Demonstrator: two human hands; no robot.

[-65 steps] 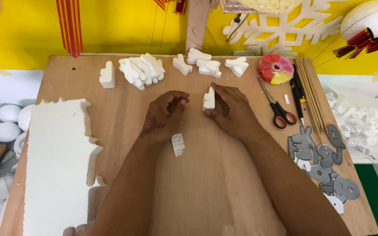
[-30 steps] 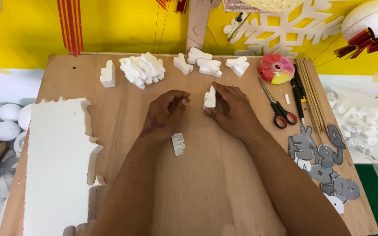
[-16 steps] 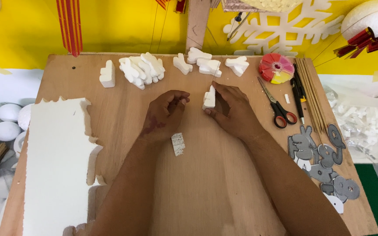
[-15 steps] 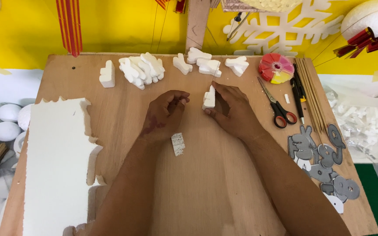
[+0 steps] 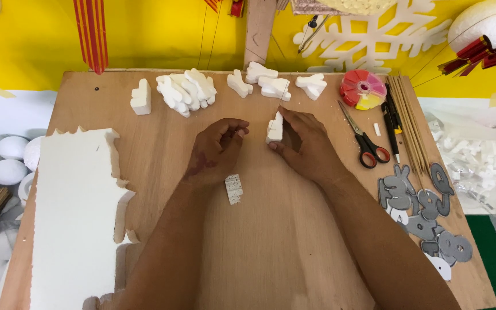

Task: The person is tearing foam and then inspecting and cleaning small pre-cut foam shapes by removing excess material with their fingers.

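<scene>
Small white foam pc (image 5: 274,128) upright in right hand (image 5: 302,143) grip.

A small white foam cutout (image 5: 275,128) stands upright mid-board, pinched by the right hand's fingers (image 5: 285,148).

Both forearms bare, no sleeves in view. Left hand (image 5: 216,150) and right hand (image 5: 305,143): no gloves, rings, watch or wristbands. Short nails.
</scene>
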